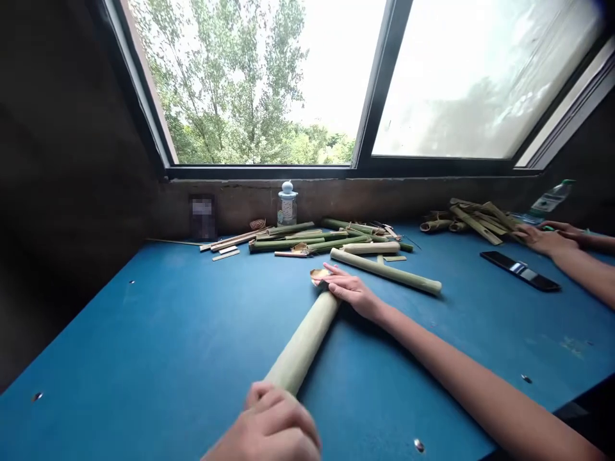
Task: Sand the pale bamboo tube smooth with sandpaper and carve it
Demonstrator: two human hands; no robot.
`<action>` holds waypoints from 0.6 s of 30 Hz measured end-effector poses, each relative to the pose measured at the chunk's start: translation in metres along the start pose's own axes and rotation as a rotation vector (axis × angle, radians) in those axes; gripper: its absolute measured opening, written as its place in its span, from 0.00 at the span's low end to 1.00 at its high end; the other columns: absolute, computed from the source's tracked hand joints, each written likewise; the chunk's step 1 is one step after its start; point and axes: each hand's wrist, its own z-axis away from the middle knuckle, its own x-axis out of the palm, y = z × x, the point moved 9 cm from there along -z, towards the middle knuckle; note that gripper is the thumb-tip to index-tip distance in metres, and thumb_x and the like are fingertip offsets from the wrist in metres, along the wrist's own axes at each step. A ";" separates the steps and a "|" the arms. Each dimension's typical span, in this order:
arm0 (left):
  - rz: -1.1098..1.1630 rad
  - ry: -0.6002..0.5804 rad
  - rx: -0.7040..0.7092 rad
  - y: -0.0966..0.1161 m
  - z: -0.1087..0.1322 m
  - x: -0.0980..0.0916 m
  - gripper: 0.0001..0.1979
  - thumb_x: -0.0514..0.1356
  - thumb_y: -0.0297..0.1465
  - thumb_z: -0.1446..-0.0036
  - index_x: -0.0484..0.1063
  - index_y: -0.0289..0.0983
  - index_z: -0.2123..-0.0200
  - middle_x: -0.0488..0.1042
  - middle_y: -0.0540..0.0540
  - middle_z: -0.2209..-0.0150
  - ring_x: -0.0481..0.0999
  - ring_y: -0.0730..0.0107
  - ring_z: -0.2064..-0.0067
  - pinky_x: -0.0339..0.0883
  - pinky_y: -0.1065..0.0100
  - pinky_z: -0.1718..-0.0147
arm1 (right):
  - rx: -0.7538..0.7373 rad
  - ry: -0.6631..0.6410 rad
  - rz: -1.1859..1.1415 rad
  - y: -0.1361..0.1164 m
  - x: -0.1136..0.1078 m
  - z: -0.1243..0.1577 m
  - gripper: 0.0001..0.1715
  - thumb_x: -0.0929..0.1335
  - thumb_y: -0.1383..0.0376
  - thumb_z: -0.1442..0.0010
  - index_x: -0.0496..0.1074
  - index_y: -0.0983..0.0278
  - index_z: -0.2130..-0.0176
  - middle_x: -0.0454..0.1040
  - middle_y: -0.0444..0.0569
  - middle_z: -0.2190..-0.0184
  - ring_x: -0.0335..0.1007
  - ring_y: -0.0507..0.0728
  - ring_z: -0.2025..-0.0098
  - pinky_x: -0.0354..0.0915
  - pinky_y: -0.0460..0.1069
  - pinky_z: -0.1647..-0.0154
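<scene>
A pale green bamboo tube (307,342) lies slanting away from me over the blue table. Its near end is wrapped by the curled fingers of my left hand (273,426), which hides that end. At the far end rests my right hand (353,291), fingers stretched forward and thumb pressed down on a small dark piece (323,286) against the tube. That piece looks like a dark sheet or cloth; its kind is unclear. Just beyond the fingertips shows a tan, rounded piece (318,274), partly covered.
Another peeled bamboo tube (387,272) lies to the right, before a pile of green bamboo pieces (307,242). A jar (287,206) stands by the wall. At right are a phone (519,270), more bamboo (475,219), a bottle (551,198) and another person's hands (550,242).
</scene>
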 end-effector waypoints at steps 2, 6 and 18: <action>-0.248 0.018 0.013 0.001 -0.001 -0.006 0.10 0.55 0.30 0.35 0.73 0.43 0.53 0.78 0.47 0.53 0.75 0.66 0.50 0.64 0.64 0.50 | 0.062 0.091 -0.119 0.010 -0.006 -0.002 0.29 0.69 0.42 0.40 0.82 0.61 0.55 0.81 0.51 0.49 0.66 0.69 0.35 0.51 0.66 0.29; -0.592 0.004 0.116 0.004 -0.010 -0.024 0.17 0.54 0.28 0.35 0.72 0.40 0.45 0.76 0.43 0.45 0.72 0.59 0.42 0.64 0.58 0.41 | 0.205 0.272 -0.360 0.040 -0.022 -0.009 0.34 0.60 0.39 0.35 0.78 0.62 0.54 0.83 0.52 0.58 0.79 0.65 0.51 0.73 0.62 0.45; -0.785 -0.105 -0.442 -0.071 -0.012 -0.091 0.24 0.54 0.35 0.35 0.65 0.38 0.37 0.79 0.40 0.57 0.80 0.61 0.68 0.70 0.67 0.74 | 0.295 0.549 -0.647 0.065 -0.061 0.002 0.13 0.70 0.56 0.38 0.73 0.60 0.56 0.82 0.45 0.64 0.81 0.57 0.60 0.78 0.51 0.58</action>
